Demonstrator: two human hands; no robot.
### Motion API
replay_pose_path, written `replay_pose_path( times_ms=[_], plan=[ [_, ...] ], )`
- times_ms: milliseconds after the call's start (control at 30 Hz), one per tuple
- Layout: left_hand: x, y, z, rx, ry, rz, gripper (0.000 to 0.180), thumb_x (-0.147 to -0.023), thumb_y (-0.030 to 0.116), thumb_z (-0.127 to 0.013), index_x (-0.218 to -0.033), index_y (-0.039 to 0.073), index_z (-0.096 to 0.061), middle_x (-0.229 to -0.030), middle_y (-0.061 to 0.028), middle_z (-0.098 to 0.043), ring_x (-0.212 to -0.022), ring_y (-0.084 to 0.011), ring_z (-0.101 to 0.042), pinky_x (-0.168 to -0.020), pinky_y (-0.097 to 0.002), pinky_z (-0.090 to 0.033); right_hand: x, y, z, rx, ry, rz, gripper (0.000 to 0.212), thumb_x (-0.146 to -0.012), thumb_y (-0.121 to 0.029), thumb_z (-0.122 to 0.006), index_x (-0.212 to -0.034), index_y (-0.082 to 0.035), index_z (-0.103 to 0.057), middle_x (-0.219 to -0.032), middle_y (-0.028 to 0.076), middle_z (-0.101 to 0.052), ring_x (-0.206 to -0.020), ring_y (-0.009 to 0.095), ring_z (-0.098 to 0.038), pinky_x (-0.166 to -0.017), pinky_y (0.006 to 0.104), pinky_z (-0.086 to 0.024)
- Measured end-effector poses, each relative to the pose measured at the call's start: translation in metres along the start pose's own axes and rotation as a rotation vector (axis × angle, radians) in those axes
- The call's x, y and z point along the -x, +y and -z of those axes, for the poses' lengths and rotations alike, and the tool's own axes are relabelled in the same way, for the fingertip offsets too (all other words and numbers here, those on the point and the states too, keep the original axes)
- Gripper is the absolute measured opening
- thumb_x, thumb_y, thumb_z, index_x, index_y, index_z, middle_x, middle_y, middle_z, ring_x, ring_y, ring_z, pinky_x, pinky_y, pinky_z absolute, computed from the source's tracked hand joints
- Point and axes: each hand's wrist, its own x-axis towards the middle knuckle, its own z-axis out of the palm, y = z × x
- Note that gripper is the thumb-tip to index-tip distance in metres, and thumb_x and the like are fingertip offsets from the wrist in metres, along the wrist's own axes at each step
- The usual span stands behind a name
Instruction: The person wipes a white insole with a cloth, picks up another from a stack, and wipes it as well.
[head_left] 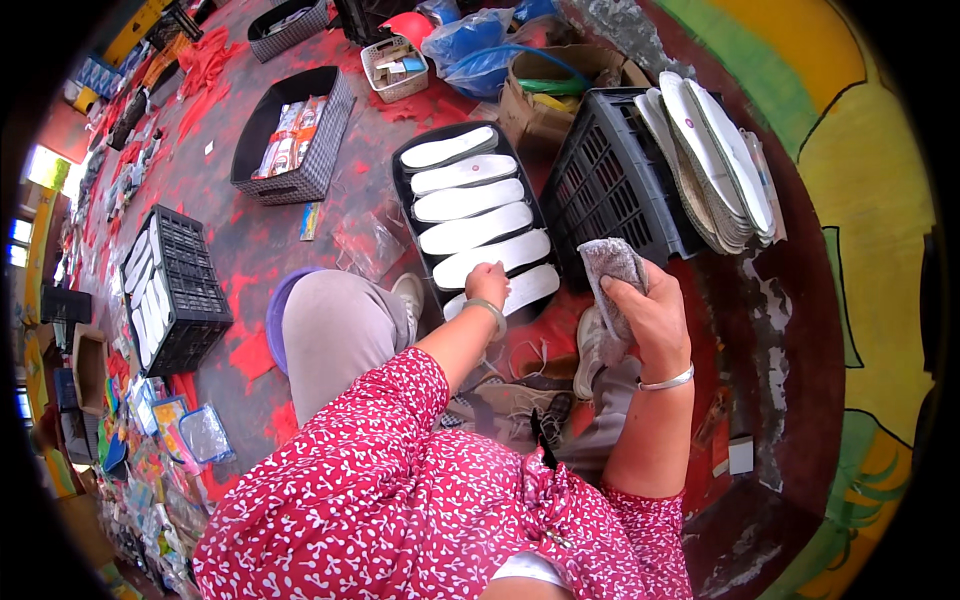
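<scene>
White shoe insoles [476, 229] lie side by side across a long black tray [402, 190] in front of me. My left hand [487, 286] is over the near end of the tray, between the two nearest insoles. Its fingers are curled closed, and whatever they may pinch is hidden. Raised to the right of the tray, my right hand [655, 312] grips a grey, fuzzy folded cloth [614, 268] between thumb and fingers. More insoles [705, 160] stand stacked on edge at the right, on an upturned black crate [615, 175].
Left of the tray stand a checked basket [315, 150] with packets and a black crate [185, 300] of insoles. Behind the tray are a cardboard box [520, 105] and a small white basket [395, 70]. Shoes [590, 350] sit close below my hands. A painted wall [860, 200] borders the right.
</scene>
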Motion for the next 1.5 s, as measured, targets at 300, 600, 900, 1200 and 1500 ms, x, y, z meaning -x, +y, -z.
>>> replay_pose_path(
  times_ms=[300,600,900,1200,1500],
  plan=[
    [0.005,0.007,0.016,-1.270,-0.173,-0.572,0.077,-0.089,0.059,-0.036,-0.147,0.013,-0.015,-0.153,-0.0148,-0.007,-0.142,-0.0306,0.000,-0.112,-0.0463,0.000,-0.003,0.001,0.007,-0.069,0.005,0.009,0.017,-0.082,-0.003,-0.059,-0.097,0.004,-0.062,-0.073,0.004,-0.061,-0.058,0.010,-0.056,-0.051,0.0233,-0.045],
    [-0.009,-0.011,0.008,-1.270,-0.115,-0.650,0.078,-0.089,0.058,-0.037,-0.147,0.013,-0.013,-0.153,-0.0165,-0.006,-0.142,-0.0316,0.001,-0.112,-0.0484,0.000,0.000,0.001,0.007,-0.174,0.037,-0.026,0.017,-0.083,-0.003,-0.058,-0.099,0.003,-0.062,-0.073,0.003,-0.061,-0.059,0.009,-0.057,-0.051,0.0224,-0.045],
    [-0.007,-0.006,0.014,-1.211,-0.203,-0.591,0.083,-0.085,0.058,-0.047,-0.148,0.018,-0.010,-0.153,-0.0182,-0.004,-0.142,-0.0319,-0.001,-0.112,-0.0481,0.000,-0.003,-0.002,-0.001,-0.174,-0.159,-0.087,0.018,-0.083,-0.007,-0.061,-0.100,0.001,-0.062,-0.079,0.000,-0.062,-0.065,0.006,-0.054,-0.058,0.0232,-0.047],
    [0.043,0.197,-0.022,-0.533,0.042,-1.580,0.054,-0.082,0.027,-0.065,-0.126,0.003,-0.048,-0.135,-0.0226,-0.041,-0.126,-0.0399,-0.038,-0.103,-0.0449,-0.032,0.022,-0.010,0.017,0.624,-0.593,0.216,0.021,-0.075,-0.017,-0.060,-0.085,0.001,-0.062,-0.071,0.016,-0.063,-0.065,0.023,-0.060,-0.064,0.0348,-0.048],
    [0.117,0.371,-0.113,-1.026,-0.575,-1.762,0.057,-0.081,0.032,-0.067,-0.131,0.013,-0.049,-0.143,-0.0135,-0.036,-0.135,-0.0340,-0.026,-0.110,-0.0411,-0.025,0.013,0.023,0.001,1.080,-0.476,0.262,0.023,-0.070,-0.014,-0.055,-0.085,-0.002,-0.067,-0.088,0.020,-0.065,-0.087,0.036,-0.063,-0.077,0.0432,-0.049]
  ],
)
